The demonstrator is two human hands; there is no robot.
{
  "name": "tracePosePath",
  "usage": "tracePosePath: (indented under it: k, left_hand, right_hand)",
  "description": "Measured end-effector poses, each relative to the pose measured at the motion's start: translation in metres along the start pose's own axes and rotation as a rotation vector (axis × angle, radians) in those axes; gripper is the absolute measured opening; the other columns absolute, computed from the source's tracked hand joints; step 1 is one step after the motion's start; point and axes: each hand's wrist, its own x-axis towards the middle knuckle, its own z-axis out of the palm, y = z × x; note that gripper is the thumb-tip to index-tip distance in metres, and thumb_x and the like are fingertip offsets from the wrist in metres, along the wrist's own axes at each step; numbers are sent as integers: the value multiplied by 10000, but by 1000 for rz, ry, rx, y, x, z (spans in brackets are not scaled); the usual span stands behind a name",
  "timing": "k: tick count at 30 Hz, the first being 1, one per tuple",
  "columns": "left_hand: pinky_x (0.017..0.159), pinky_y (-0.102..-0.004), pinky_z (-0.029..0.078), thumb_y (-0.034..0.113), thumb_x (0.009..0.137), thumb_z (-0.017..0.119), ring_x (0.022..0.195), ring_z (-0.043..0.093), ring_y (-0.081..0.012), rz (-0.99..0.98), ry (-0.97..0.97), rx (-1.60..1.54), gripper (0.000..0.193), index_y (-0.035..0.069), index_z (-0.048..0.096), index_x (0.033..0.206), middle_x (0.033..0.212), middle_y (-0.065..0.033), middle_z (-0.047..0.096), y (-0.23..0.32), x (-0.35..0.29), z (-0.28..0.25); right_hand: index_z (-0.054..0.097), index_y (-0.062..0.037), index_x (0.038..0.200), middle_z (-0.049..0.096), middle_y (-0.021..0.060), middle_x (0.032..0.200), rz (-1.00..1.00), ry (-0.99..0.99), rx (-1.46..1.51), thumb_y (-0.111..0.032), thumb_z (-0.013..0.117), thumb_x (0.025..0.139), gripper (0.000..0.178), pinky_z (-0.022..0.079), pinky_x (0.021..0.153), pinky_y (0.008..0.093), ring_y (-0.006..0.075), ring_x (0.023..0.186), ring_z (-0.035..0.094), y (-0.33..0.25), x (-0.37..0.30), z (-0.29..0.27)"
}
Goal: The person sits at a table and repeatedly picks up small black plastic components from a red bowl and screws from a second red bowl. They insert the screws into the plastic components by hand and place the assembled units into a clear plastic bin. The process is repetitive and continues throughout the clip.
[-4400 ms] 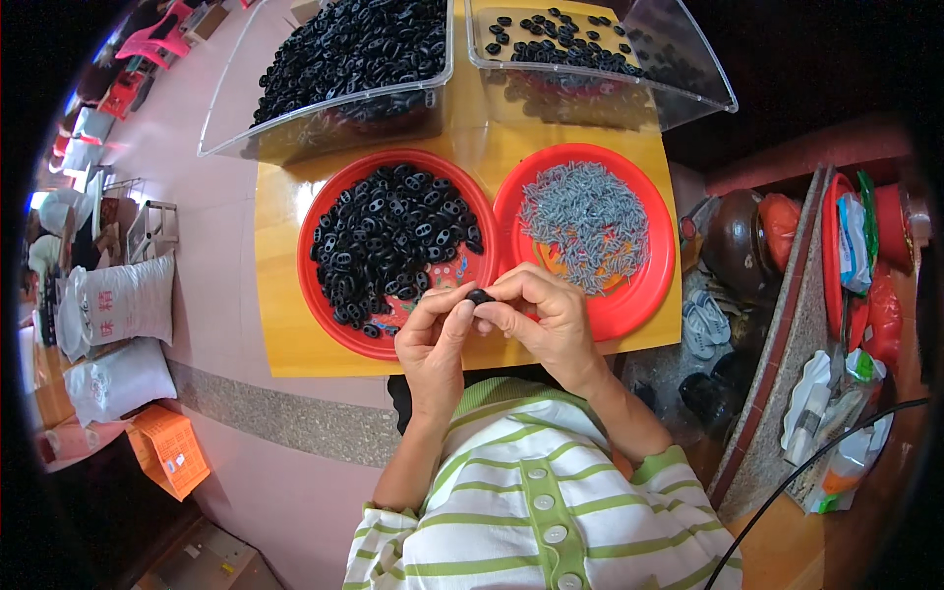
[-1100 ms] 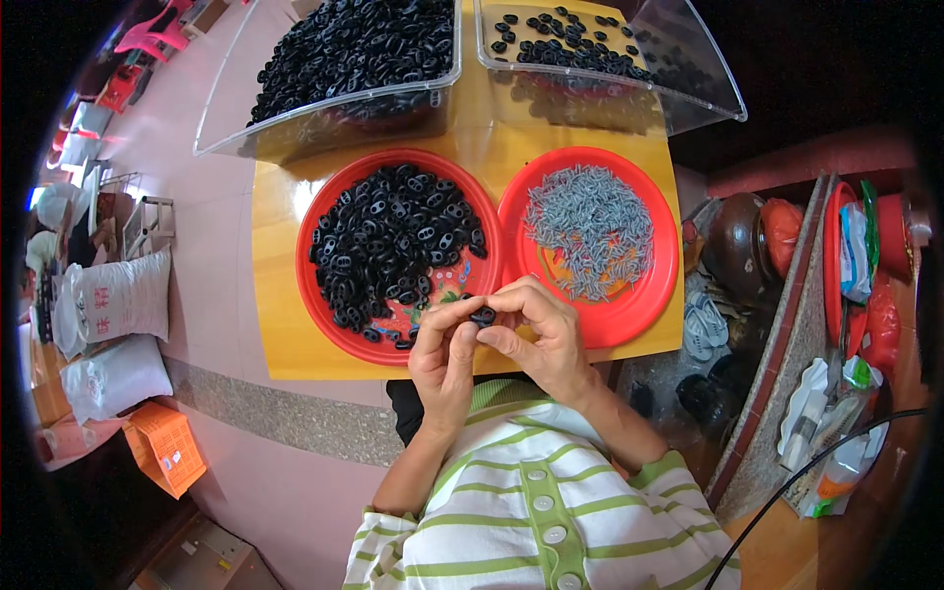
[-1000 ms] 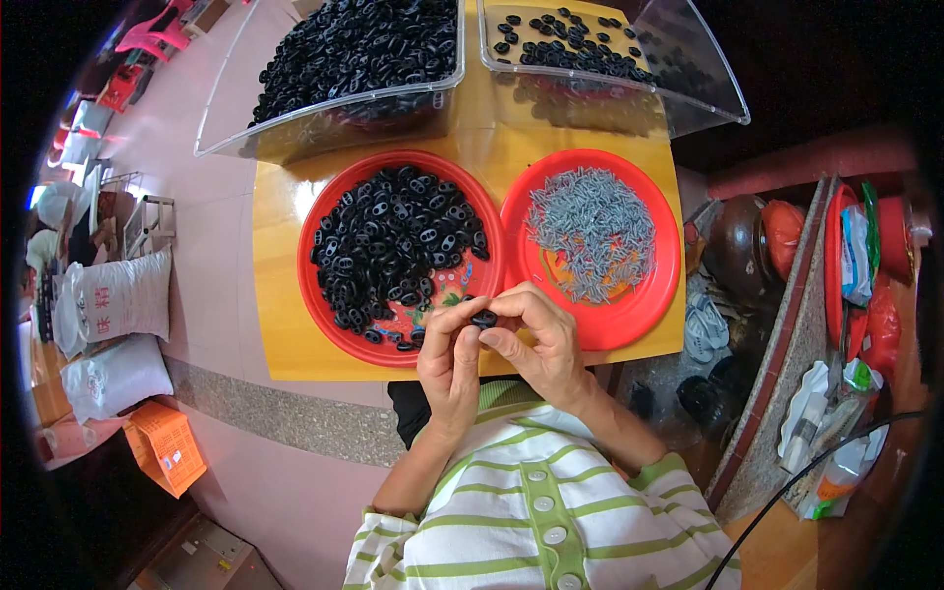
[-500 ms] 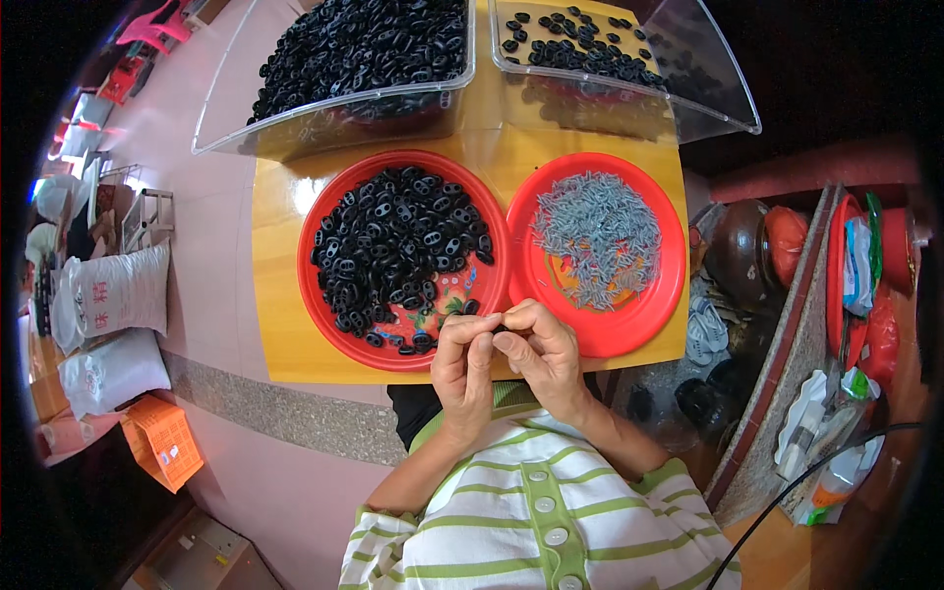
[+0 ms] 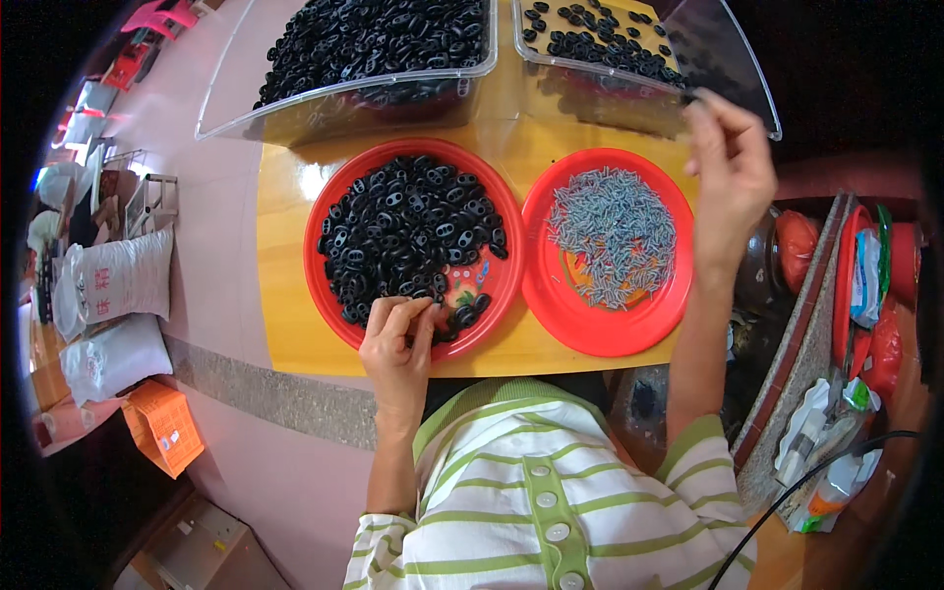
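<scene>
Small black oval plastic pieces with two holes (image 5: 403, 211) fill much of a round red tray (image 5: 313, 261). At that tray's near edge is my left hand (image 5: 398, 339), fingers closed in a pinch among the pieces; what sits between them is hidden. My right hand (image 5: 733, 162) is raised by the front corner of the right-hand clear bin (image 5: 610, 71), its thumb and finger pinched on a small black piece (image 5: 690, 95). Between my arms, small grey screws (image 5: 615, 231) are heaped on a red plate (image 5: 565, 334).
A larger clear bin (image 5: 344, 96) full of black pieces stands at the far left of the yellow table (image 5: 285, 334). White sacks (image 5: 123, 280) and an orange basket (image 5: 165, 430) are on the floor at left. A black cable (image 5: 816, 475) curves in at lower right.
My hands have parted from where they met at the table's near edge. The left moved to the tray of black pieces; the right went up and right to the clear bin with a black piece.
</scene>
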Motion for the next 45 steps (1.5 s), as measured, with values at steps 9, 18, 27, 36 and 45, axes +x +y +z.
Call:
tracePosePath:
  k: [9,18,27,36,45]
  left_hand:
    - [593,-262,471,-7,783,677,673,588,-155,26,-5,47,145,-7,647,925,845,-89,582,-4,-1,7]
    - [581,-257,442,-29,769,664,641,539,-148,30,-37,78,159,-13,637,925,842,-82,552,-2,0,9]
    - [565,-270,442,-57,753,642,615,546,-160,73,-81,29,139,-8,587,871,807,-85,533,-4,2,10]
    - [678,-229,503,0,849,617,735,607,-113,-388,-131,-956,220,-22,581,1064,860,-39,617,14,-14,-2]
    - [767,-280,543,60,895,573,839,662,-190,-544,-275,-1215,150,-32,596,1010,954,-142,655,15,-22,14]
  right_hand:
    - [674,-49,963,603,-11,741,-241,35,-285,-141,678,826,166,404,569,224,58,610,471,22,26,-2]
    - [608,-17,818,597,120,807,17,-791,-199,-103,654,793,101,470,644,375,296,736,597,18,-106,-13]
    - [572,-18,823,559,126,820,-149,-799,-350,-73,628,790,84,474,683,406,308,801,578,16,-123,-4]
    - [476,-13,865,539,174,832,-137,-789,-361,-24,573,776,132,460,705,450,352,820,562,15,-127,-3]
    - [600,3,949,609,127,875,141,-712,32,-14,567,851,104,477,641,316,216,767,605,-17,-128,-10]
